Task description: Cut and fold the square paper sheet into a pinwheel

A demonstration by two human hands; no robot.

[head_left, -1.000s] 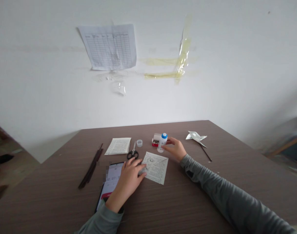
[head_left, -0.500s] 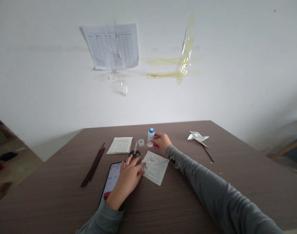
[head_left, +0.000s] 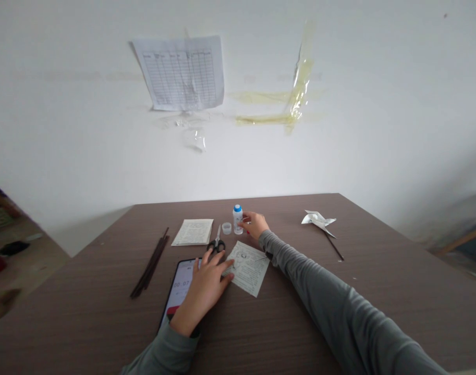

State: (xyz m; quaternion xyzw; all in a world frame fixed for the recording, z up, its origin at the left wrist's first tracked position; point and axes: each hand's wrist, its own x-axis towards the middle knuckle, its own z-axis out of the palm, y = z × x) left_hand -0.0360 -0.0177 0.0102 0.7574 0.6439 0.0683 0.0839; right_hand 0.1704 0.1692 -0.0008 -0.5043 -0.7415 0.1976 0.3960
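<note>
My right hand reaches across the table with its fingertips closed at the right side of a small clear glue bottle with a blue top. The bottle stands upright. A bit of something red shows behind those fingers, mostly hidden. With fingers spread, my left hand rests on the left edge of a square printed sheet of paper that has a cut line at its right corner. Black-handled scissors lie just beyond my left fingertips. Beside the bottle is a small clear round cap.
A phone with a running timer lies partly under my left forearm. Stacked paper squares and dark thin sticks are to the left. At right lies a paper pinwheel on a stick. A wall borders the table's far edge.
The glue bottle has shifted slightly left, and my right hand has moved left along with it. My left hand stays in place on the paper.
</note>
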